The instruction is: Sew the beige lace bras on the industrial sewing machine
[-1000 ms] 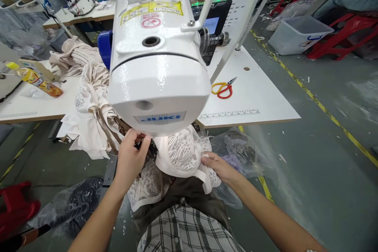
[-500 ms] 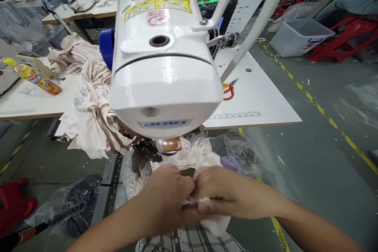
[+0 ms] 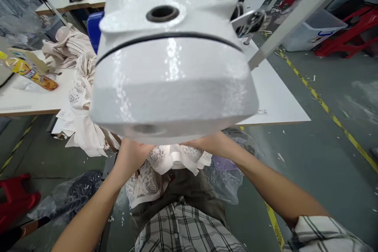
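A white lace bra [image 3: 174, 158] hangs below the front of the white sewing machine head [image 3: 174, 86], spread between my two hands. My left hand [image 3: 134, 154] is closed at the bra's left side, with its fingertips tucked under the machine head. On the other side, my right hand [image 3: 211, 143] grips the bra's upper right edge; its fingers are largely hidden by the machine. More cream lace pieces [image 3: 144, 187] lie against my lap, just below my left hand. The needle area is hidden behind the machine head.
A pile of cream garments [image 3: 81, 90] lies on the left table, near a yellow-labelled bottle [image 3: 32, 73]. To the right is a white tabletop [image 3: 280, 98]. A slanted white post [image 3: 295, 19] stands close to the machine. Clear plastic bags [image 3: 227, 177] hang beside my lap.
My hands have moved apart and forward, under the machine head, spreading the bra that was bunched between them. The view has come closer to the machine, which now hides the scissors.
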{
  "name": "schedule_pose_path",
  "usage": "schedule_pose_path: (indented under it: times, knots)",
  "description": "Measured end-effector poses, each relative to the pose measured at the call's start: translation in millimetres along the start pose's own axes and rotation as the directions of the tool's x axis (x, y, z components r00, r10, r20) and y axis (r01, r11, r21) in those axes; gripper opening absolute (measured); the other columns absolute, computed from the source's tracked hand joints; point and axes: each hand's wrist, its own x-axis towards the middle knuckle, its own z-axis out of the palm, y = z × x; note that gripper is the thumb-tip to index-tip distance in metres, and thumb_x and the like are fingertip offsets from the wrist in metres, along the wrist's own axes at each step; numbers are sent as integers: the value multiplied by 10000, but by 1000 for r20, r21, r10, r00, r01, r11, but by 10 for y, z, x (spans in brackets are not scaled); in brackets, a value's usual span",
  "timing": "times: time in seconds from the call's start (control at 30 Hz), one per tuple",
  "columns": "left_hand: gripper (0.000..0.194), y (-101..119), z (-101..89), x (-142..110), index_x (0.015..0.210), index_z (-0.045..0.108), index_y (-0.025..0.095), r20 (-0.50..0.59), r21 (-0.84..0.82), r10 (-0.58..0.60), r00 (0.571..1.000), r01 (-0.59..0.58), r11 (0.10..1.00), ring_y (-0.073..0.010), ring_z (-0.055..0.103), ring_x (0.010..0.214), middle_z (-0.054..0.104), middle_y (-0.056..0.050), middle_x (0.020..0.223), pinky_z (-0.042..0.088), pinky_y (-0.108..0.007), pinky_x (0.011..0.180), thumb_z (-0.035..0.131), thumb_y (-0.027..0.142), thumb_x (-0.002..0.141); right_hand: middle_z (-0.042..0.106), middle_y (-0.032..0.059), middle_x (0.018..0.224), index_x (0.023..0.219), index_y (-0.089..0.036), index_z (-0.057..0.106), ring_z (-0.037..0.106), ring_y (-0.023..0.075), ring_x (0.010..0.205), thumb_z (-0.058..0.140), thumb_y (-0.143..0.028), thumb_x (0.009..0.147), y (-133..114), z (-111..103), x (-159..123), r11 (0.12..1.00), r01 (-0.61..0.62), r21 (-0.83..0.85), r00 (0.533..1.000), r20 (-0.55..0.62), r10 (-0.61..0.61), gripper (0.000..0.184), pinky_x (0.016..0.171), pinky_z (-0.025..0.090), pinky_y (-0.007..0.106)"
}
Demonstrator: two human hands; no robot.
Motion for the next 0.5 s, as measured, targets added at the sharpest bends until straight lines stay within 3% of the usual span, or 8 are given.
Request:
schedule_pose_path:
  times: [0.1, 0.3, 0.5]
  knots:
    - [336, -5, -19, 42, 825, 638, 226, -25, -3, 73, 997, -73, 997, -240, 632, 750, 630, -48, 675, 500, -295, 623, 622, 561, 825, 641, 17, 672, 708, -193, 660, 600, 192, 665, 664, -434, 857, 60, -18, 42, 1000, 18, -18, 1000, -20, -19, 283, 581, 412, 281]
    - [293, -47, -26, 51, 897, 623, 230, -72, 26, 96, 993, -95, 995, -245, 656, 784, 650, -58, 740, 531, -333, 677, 538, 509, 909, 571, -16, 618, 693, -196, 642, 504, 143, 573, 684, -456, 847, 120, -35, 102, 1000, 28, -6, 999, -16, -28, 305, 522, 332, 267]
    - [241, -139, -23, 43, 779, 598, 224, -83, 76, 144, 986, -138, 987, -243, 643, 754, 595, -37, 642, 507, -306, 633, 607, 447, 869, 686, 44, 893, 863, -209, 693, 635, 231, 845, 714, -497, 811, 212, 7, 70, 999, 31, 41, 996, -84, -28, 293, 729, 491, 341]
